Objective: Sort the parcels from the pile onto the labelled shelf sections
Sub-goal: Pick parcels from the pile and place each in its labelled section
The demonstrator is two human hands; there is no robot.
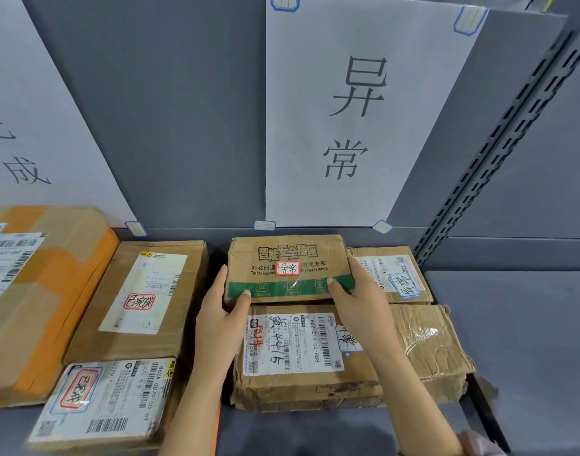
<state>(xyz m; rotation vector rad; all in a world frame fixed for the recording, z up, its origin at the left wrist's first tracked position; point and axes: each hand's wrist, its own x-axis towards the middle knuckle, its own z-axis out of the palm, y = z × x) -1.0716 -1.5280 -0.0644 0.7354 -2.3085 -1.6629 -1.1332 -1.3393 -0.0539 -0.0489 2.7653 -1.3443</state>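
Note:
A small cardboard box [287, 258] with a green band and a red-framed sticker sits at the back of the grey shelf [512, 324], under the white paper sign [357, 120] with two large characters. My left hand [221, 311] grips its left end, thumb on the green band. My right hand [357, 301] grips its right end, thumb on the front face. In front of it lies a crumpled taped parcel [423, 343] with a white shipping label. A small parcel [394, 274] with a blue-framed sticker lies to the right of the held box.
To the left lie a brown box [140, 301] with a red-framed sticker, a small label-covered parcel [104, 406] and a large box with orange tape [35, 291], below a second paper sign [25, 126]. A slotted upright [499, 153] bounds the section at right.

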